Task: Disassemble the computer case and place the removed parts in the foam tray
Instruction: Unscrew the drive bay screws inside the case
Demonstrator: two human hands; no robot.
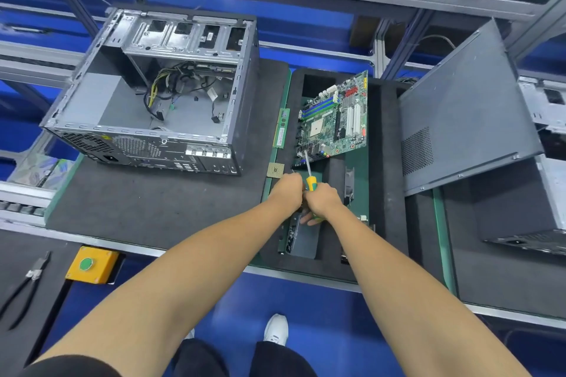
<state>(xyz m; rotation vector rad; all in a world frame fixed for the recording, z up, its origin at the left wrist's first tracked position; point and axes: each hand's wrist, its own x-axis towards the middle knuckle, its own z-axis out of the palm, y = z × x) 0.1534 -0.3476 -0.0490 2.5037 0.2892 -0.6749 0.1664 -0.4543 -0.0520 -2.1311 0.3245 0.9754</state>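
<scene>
The open computer case (147, 95) lies on its side at the left, with loose cables inside. The black foam tray (382, 144) to its right holds the motherboard (333, 119), a RAM stick (281, 128), a CPU chip (275, 169) and a metal drive (303, 236). My right hand (324, 200) grips a yellow-green screwdriver (311, 180) with its tip pointing up toward the motherboard. My left hand (288, 190) is curled right beside it over the tray; what it holds is hidden.
The case's grey side panel (465, 119) leans at the tray's right. Black pliers (24, 288) and a yellow box with a green button (92, 265) sit at the near left. Another case (545, 193) stands at the far right.
</scene>
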